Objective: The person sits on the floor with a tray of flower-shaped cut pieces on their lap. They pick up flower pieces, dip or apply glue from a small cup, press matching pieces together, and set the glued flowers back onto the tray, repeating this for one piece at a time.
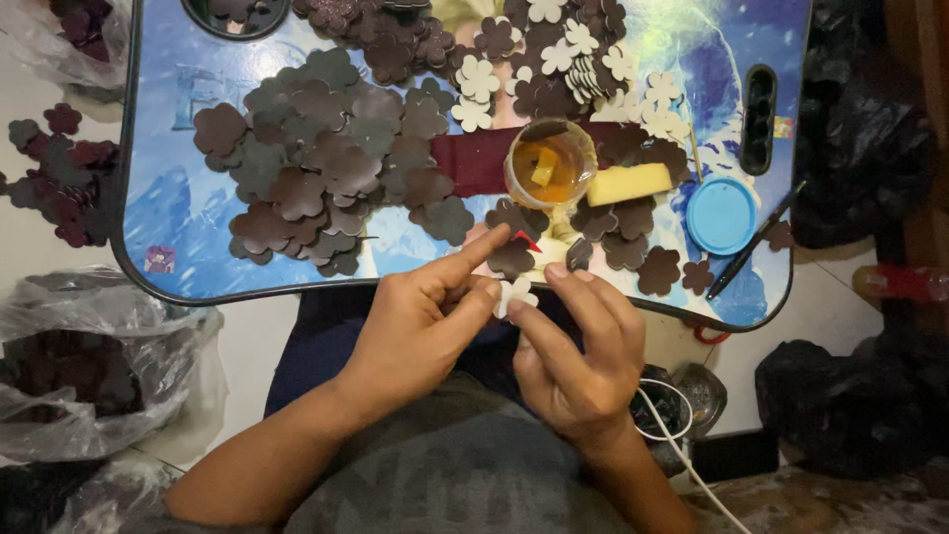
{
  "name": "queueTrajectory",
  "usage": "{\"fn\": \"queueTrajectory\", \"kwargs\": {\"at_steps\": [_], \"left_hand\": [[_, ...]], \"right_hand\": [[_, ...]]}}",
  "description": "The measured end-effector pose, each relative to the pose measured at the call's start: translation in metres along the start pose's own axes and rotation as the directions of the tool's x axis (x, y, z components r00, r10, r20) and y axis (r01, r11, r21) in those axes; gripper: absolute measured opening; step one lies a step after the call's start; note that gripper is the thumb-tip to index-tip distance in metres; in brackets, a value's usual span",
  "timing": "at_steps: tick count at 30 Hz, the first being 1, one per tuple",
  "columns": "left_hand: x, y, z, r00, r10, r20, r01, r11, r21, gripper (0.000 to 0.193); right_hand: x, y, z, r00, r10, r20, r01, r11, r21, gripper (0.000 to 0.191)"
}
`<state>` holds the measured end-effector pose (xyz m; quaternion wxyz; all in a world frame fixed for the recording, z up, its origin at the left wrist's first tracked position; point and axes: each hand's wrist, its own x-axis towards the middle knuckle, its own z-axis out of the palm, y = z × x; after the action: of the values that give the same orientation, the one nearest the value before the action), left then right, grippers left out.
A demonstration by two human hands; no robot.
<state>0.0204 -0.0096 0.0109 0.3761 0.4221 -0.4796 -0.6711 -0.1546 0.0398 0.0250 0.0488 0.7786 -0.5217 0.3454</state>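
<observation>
My left hand (pixel 420 316) and my right hand (pixel 578 346) meet just below the near edge of a blue lap tray (pixel 178 213). Together they pinch a small white flower-shaped foam cutout (pixel 514 293) between their fingertips. My left forefinger stretches toward a dark brown flower cutout (pixel 511 257) at the tray's edge. Just beyond stands a small clear cup of amber glue (pixel 550 164) with a yellow sponge piece (pixel 629 183) beside it.
A heap of dark brown flower cutouts (pixel 326 158) covers the tray's left and middle. White flower cutouts (pixel 583 59) lie at the back. A blue lid (pixel 721 215) and a black pen (pixel 751 242) sit at right. Plastic bags of cutouts (pixel 79 366) rest on the floor at left.
</observation>
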Motion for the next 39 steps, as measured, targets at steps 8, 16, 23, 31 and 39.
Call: {"fn": "queueTrajectory", "kwargs": {"at_steps": [8,16,23,31,39], "left_hand": [[0.003,-0.003,-0.001,0.999,-0.048,0.005,0.048,0.998,-0.041,0.051],[0.005,-0.005,-0.01,0.98,-0.155,0.121,0.163,0.985,-0.055,0.05],[0.006,-0.011,-0.016,0.957,-0.165,0.239,0.198,0.973,-0.122,0.052],[0.002,0.005,-0.021,0.998,-0.049,-0.029,0.057,0.837,0.544,0.027],[0.019,0.004,-0.037,0.783,0.621,-0.041,-0.28,0.411,0.867,0.02]], "right_hand": [[-0.003,0.004,-0.003,0.979,0.191,-0.073,-0.187,0.981,0.053,0.029],[-0.013,0.017,0.01,0.954,0.278,0.109,-0.295,0.817,0.496,0.051],[-0.03,0.024,0.024,0.906,0.364,0.216,-0.386,0.501,0.774,0.067],[-0.033,0.024,0.025,0.869,0.437,0.235,-0.433,0.437,0.788,0.065],[-0.033,0.028,0.028,0.847,0.479,0.228,-0.474,0.488,0.733,0.063]]}}
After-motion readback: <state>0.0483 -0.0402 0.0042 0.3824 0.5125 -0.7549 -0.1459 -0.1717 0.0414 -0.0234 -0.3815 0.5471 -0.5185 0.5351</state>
